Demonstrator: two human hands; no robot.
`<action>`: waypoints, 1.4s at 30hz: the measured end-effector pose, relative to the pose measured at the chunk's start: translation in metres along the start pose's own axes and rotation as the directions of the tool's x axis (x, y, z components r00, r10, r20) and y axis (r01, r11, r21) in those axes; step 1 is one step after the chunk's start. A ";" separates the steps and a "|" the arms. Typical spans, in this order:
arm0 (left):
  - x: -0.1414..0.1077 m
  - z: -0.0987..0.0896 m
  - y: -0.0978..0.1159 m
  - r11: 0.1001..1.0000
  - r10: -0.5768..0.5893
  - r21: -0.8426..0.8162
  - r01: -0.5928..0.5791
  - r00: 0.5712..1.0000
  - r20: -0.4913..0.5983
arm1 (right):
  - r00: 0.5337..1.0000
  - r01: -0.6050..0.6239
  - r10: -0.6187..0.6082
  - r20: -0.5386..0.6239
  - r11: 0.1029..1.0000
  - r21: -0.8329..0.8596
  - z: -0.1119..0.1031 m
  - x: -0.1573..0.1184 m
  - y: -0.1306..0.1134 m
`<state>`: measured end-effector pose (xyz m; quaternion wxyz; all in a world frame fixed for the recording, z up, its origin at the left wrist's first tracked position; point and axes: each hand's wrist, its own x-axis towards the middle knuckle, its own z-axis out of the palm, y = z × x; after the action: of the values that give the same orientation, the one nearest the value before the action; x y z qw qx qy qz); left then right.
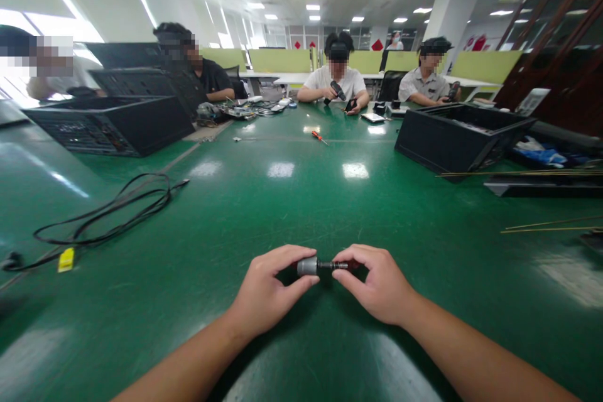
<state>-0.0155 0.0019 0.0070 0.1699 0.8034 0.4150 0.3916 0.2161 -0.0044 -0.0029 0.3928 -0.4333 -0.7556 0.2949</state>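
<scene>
Close in front of me, a short part with a grey cylinder and thin dark shaft is held level above the green table. My left hand pinches the grey cylinder between thumb and fingers. The shaft's other end, which looks spiral or coiled, sits in the pinch of my right hand. Something dark reddish shows behind those right fingertips, partly hidden. The exact kind of the part cannot be made out.
A black cable with a yellow tag lies left. Black computer cases stand left and right. An orange screwdriver lies ahead. Thin brass-coloured rods are at right. Several people sit across the table, one holding a power drill.
</scene>
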 end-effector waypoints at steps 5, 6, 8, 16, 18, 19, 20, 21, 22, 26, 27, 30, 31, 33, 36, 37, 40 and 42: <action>-0.001 -0.001 0.001 1.000 0.003 -0.010 -0.003 1.000 -0.002 | 1.000 0.005 -0.005 -0.005 1.000 0.005 0.000 0.000 -0.001; -0.001 -0.001 0.001 1.000 0.007 -0.012 -0.007 1.000 -0.003 | 1.000 0.005 -0.005 -0.007 1.000 0.006 0.000 0.000 -0.001; -0.001 -0.001 0.001 1.000 0.009 -0.011 -0.009 1.000 -0.006 | 1.000 0.005 -0.005 -0.008 1.000 0.010 0.001 0.000 0.000; 0.001 -0.002 0.002 1.000 0.018 -0.018 -0.018 1.000 -0.012 | 1.000 0.018 -0.018 -0.011 1.000 0.020 0.002 -0.001 0.002; 0.001 -0.002 0.003 1.000 0.016 -0.020 -0.017 1.000 -0.014 | 1.000 0.019 -0.018 -0.015 1.000 0.020 0.001 -0.001 0.002; 0.001 -0.002 0.003 1.000 0.015 -0.020 -0.016 1.000 -0.014 | 1.000 0.018 -0.017 -0.017 1.000 0.019 0.001 -0.002 0.002; 0.001 -0.001 0.003 1.000 0.012 -0.018 -0.013 1.000 -0.013 | 1.000 0.017 -0.016 -0.019 1.000 0.017 0.001 -0.002 0.001; 0.001 -0.001 0.003 1.000 0.009 -0.016 -0.010 1.000 -0.014 | 1.000 0.016 -0.016 -0.020 1.000 0.015 0.001 -0.002 0.001; 0.000 -0.001 0.003 1.000 0.008 -0.015 -0.008 1.000 -0.014 | 1.000 0.016 -0.016 -0.020 1.000 0.014 0.001 -0.002 0.001; -0.001 -0.001 0.002 1.000 0.007 -0.010 -0.007 1.000 -0.016 | 1.000 0.019 -0.019 -0.020 1.000 0.017 0.001 -0.001 0.002; -0.001 -0.001 0.001 1.000 0.009 -0.007 -0.009 1.000 -0.018 | 1.000 0.019 -0.019 -0.022 1.000 0.019 0.001 -0.001 0.002; 0.000 -0.002 0.002 1.000 0.012 0.001 -0.012 1.000 -0.028 | 1.000 0.014 -0.013 -0.026 1.000 0.021 0.000 0.000 0.002; 0.000 -0.002 0.002 1.000 0.011 0.002 -0.011 0.999 -0.032 | 1.000 0.012 -0.011 -0.027 1.000 0.021 -0.001 0.000 0.002; 0.000 -0.002 0.002 1.000 0.011 0.002 -0.011 0.999 -0.037 | 1.000 0.010 -0.009 -0.026 1.000 0.020 -0.001 0.000 0.002; 0.001 -0.003 0.002 1.000 0.012 -0.002 -0.012 0.999 -0.032 | 1.000 0.007 -0.007 -0.025 1.000 0.022 0.000 0.000 0.002; 0.001 -0.003 0.002 1.000 0.012 -0.002 -0.012 0.999 -0.030 | 1.000 0.006 -0.006 -0.024 1.000 0.021 0.000 0.000 0.002; 0.000 -0.003 0.003 1.000 0.007 0.004 -0.007 1.000 -0.031 | 1.000 0.011 -0.011 -0.025 1.000 0.014 0.000 0.000 0.002; 0.000 -0.004 0.003 1.000 0.006 0.007 -0.006 1.000 -0.030 | 0.999 0.016 -0.015 -0.028 1.000 0.014 -0.001 0.000 0.002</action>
<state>-0.0170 -0.0001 0.0110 0.1598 0.7992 0.4166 0.4027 0.2179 -0.0036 -0.0046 0.4086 -0.4286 -0.7514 0.2911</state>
